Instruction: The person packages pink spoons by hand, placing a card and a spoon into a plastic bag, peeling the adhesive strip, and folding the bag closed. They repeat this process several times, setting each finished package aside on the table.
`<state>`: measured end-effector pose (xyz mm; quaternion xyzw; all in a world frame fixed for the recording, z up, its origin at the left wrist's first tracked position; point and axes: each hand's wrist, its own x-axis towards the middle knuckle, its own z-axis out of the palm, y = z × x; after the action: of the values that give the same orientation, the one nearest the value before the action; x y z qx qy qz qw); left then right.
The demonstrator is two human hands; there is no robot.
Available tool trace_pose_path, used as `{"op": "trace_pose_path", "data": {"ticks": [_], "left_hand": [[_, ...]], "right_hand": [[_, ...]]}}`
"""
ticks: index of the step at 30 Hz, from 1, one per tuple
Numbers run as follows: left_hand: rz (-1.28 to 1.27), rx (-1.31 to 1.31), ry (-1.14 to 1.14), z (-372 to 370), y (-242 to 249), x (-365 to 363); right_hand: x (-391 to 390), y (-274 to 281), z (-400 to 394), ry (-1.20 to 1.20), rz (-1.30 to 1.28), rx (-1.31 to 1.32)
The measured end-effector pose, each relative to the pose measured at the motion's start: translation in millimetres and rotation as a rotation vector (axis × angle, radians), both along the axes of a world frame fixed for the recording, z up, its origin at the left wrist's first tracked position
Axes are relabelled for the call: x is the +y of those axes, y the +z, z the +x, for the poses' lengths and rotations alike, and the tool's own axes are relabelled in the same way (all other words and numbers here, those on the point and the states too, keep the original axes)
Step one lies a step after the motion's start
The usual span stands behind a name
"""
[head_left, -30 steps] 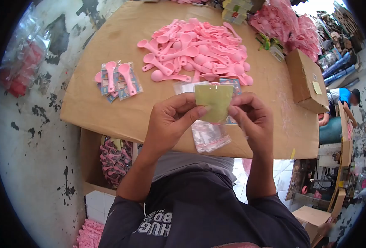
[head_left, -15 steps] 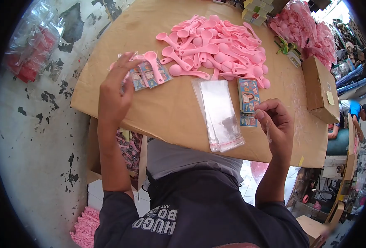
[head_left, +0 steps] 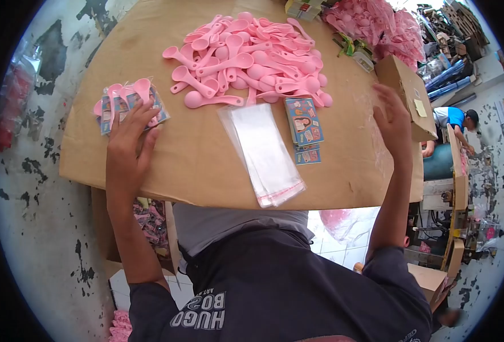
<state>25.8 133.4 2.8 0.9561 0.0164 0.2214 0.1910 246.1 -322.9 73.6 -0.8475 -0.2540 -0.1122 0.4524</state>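
Observation:
My left hand lies with outstretched fingers on a small pile of packed pink spoons and blue printed cards in clear bags. Over the table's right side, my right hand is raised with its fingers apart, near thin clear plastic strips on the tabletop. Between my hands lies a stack of clear plastic bags, flaps toward me. Just right of it sits a stack of blue printed cards. Beyond these, a large heap of loose pink measuring spoons covers the table's middle.
A cardboard box stands at the table's right edge. Behind it are clear bags full of pink spoons. Under the table at left, an open carton holds packed pieces. Another person bends over work at far right.
My right hand has swung right, away from the card stack, and its fingers have spread. My left hand has come down flat onto the packed spoons. The whole view has shifted.

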Motion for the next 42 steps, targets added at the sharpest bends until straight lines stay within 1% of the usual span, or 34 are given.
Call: {"op": "trace_pose_path", "data": {"ticks": [2, 3, 5, 6, 8, 9, 11, 12, 13, 14, 15, 17, 19, 20, 22, 23, 25, 26, 27, 28, 29, 31, 32, 33, 34, 35, 36, 37, 39, 40, 41, 42], "left_hand": [[-0.110, -0.138, 0.008, 0.5, 1.2, -13.5], [-0.112, -0.132, -0.005, 0.1, 5.8, -23.9], [-0.326, -0.248, -0.094, 4.2, 19.7, -50.3], [-0.322, -0.255, -0.097, 7.2, 23.9, -62.8], [-0.416, -0.328, -0.318, 11.7, 31.1, -86.6], [-0.411, -0.328, -0.314, 15.0, 34.9, -96.3], [-0.493, -0.394, -0.463, 22.2, 41.2, -112.1], [-0.485, -0.390, -0.459, 26.0, 42.8, -117.4], [-0.691, -0.469, -0.445, 30.4, 42.7, -122.5], [-0.896, -0.549, -0.427, 35.6, 42.2, -128.2], [-0.890, -0.546, -0.425, 42.2, 40.6, -135.2], [-0.883, -0.738, -0.527, 51.5, 36.9, -147.3], [-0.412, -0.412, -0.722, 30.8, 58.4, -154.8], [-0.408, -0.404, -0.716, 22.6, 64.3, -164.5], [-0.140, -0.291, -0.563, 13.2, 73.1, -190.4], [-0.135, -0.292, -0.552, 11.3, 73.0, -200.8], [0.018, -0.149, -0.559, 5.0, 68.7, -222.5], [0.029, -0.058, -0.674, 0.0, 66.5, -234.2], [0.050, -0.034, -0.745, -5.4, 61.3, -250.7], [0.070, -0.006, -0.815, -10.8, 53.8, -266.8], [0.069, 0.000, -0.807, -17.3, 44.6, -280.4], [-0.118, -0.284, -0.979, -24.6, 29.2, -297.0], [-0.122, -0.281, -0.979, -24.9, 21.1, -297.1], [-0.165, -0.330, -1.091, -25.5, 16.1, -291.7], [-0.210, -0.378, -1.202, -26.1, 15.3, -283.4], [-0.216, -0.375, -1.205, -27.2, 15.0, -271.2], [-0.310, -0.335, -1.187, -26.8, 18.7, -251.8], [-0.404, -0.292, -1.166, -27.7, 19.7, -231.8], [-0.419, -0.227, -0.878, -33.8, 14.8, -195.1], [-0.382, -0.207, -0.727, -34.9, 13.3, -177.9], [-0.338, -0.193, -0.577, -34.8, 12.7, -162.5], [-0.270, -0.169, -0.481, -36.3, 12.4, -148.6]], "right_hand": [[-6.2, -4.6, 0.8, -0.238, -0.153, -0.084], [-4.7, -4.3, -4.9, -0.251, -0.155, -0.078], [14.2, 3.7, -15.4, -0.383, -0.415, -0.458], [22.5, 6.7, -20.2, -0.387, -0.410, -0.464], [38.2, 8.8, -37.1, -0.329, -0.245, -0.436], [45.7, 9.3, -45.6, -0.325, -0.240, -0.435], [61.6, 8.0, -65.5, -0.114, -0.062, -0.253], [74.3, 6.7, -78.4, -0.044, -0.037, -0.186], [88.1, 4.9, -92.6, 0.023, -0.012, -0.120], [101.8, 1.7, -106.7, 0.106, -0.036, -0.137], [113.7, -0.7, -119.4, 0.190, -0.060, -0.154], [128.4, 1.8, -137.4, 0.441, -0.261, -0.168], [140.0, -3.0, -142.1, 0.467, -0.288, -0.206], [145.0, -4.9, -144.1, 0.487, -0.324, -0.247], [156.1, -7.0, -143.6, 0.533, -0.398, -0.345], [161.7, -8.1, -142.4, 0.557, -0.436, -0.396], [173.3, -14.4, -143.0, 0.580, -0.472, -0.435], [182.4, -19.3, -138.3, 0.608, -0.454, -0.397], [189.4, -21.5, -134.1, 0.638, -0.435, -0.357], [193.4, -20.1, -131.9, 0.618, -0.358, -0.385], [194.2, -16.7, -128.5, 0.626, -0.353, -0.382], [187.9, -5.2, -121.2, 0.591, -0.219, -0.421], [179.6, 1.1, -119.4, 0.583, -0.186, -0.341], [168.3, 2.0, -117.9, 0.580, -0.189, -0.334], [155.1, 2.4, -117.9, 0.568, -0.255, -0.249], [141.6, 2.9, -117.9, 0.557, -0.319, -0.166], [126.0, -2.2, -118.5, 0.561, -0.375, -0.138], [113.4, -5.2, -122.9, 0.562, -0.373, -0.136], [93.7, -11.7, -137.5, 0.464, -0.373, 0.098], [87.4, -16.4, -147.1, 0.465, -0.367, 0.104], [82.2, -20.8, -154.9, 0.377, -0.366, 0.134], [79.5, -25.5, -159.2, 0.287, -0.361, 0.158]]}}
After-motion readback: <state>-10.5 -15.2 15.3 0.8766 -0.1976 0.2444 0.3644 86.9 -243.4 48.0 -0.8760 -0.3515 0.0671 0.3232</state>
